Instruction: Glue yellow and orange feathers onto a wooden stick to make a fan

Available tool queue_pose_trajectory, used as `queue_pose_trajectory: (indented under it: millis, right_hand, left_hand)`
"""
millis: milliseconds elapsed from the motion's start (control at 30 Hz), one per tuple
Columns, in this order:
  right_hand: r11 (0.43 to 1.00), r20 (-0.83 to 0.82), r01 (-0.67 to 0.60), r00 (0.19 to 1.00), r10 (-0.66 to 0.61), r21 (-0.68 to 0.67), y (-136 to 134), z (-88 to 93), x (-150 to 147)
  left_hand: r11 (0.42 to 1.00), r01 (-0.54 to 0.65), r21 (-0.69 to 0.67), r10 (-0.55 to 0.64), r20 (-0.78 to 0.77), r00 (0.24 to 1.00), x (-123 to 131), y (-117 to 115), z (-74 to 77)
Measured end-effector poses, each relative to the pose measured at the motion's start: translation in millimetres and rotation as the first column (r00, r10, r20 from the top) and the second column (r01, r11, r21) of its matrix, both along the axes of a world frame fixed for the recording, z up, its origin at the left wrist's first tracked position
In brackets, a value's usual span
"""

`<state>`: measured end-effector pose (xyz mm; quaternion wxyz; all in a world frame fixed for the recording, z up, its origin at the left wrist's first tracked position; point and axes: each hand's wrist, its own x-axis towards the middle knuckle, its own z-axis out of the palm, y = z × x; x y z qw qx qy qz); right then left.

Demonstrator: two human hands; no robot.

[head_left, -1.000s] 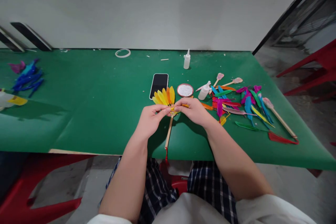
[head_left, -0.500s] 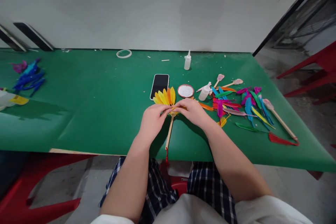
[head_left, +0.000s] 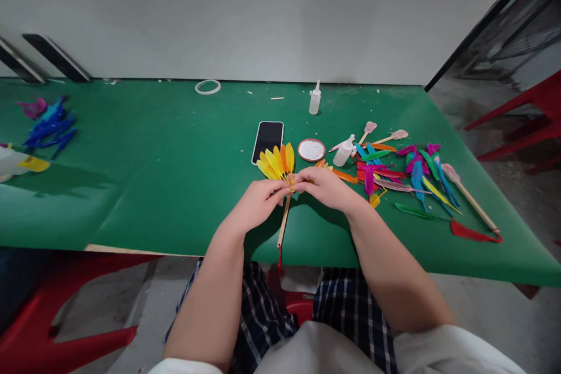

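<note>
A small feather fan (head_left: pixel 276 162) with yellow and orange feathers spreads upward in front of me. Its wooden handle (head_left: pixel 284 222) points toward me and ends in a red tassel (head_left: pixel 280 258) at the table edge. My left hand (head_left: pixel 260 200) pinches the fan where the feathers meet the handle, from the left. From the right, my right hand (head_left: pixel 326 188) is closed at the same spot, fingertips almost meeting the left ones. What lies exactly between the fingertips is partly hidden. Just beyond the feathers lies a phone (head_left: pixel 268 137).
A round white dish (head_left: pixel 311 150), a white squeeze bottle (head_left: pixel 344 152) and loose coloured feathers (head_left: pixel 407 169) lie to the right. Another bottle (head_left: pixel 314 100) stands farther back, near a tape ring (head_left: pixel 207 87). Blue feathers (head_left: pixel 49 128) sit far left on the green table (head_left: pixel 166 187).
Both hands have slid slightly down toward the handle, baring more of the feather bases. The left wrist has dropped a little to the left. The other things lie as before.
</note>
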<state>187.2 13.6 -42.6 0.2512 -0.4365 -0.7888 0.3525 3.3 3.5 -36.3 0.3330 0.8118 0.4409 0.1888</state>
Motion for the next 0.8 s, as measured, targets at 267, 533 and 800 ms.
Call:
queue_pose_trajectory:
  millis: [267,533,800]
  right_hand:
    - [0.998,-0.059,0.002,0.998,-0.006,-0.065,-1,-1.3,-1]
    - [0.992,0.123,-0.017,0.992,0.002,0.122,0,-5.5,-4]
    - [0.998,0.034,0.009,0.999,-0.011,0.061,2,-8.1,-4]
  left_hand:
    - [0.998,-0.037,-0.054,0.039,0.026,0.999,-2,-1,-0.4]
    - [0.991,-0.038,0.128,0.053,-0.115,0.992,1,-1,-9.8]
    - [0.994,-0.066,0.088,0.069,-0.021,0.997,4,-2,-11.5]
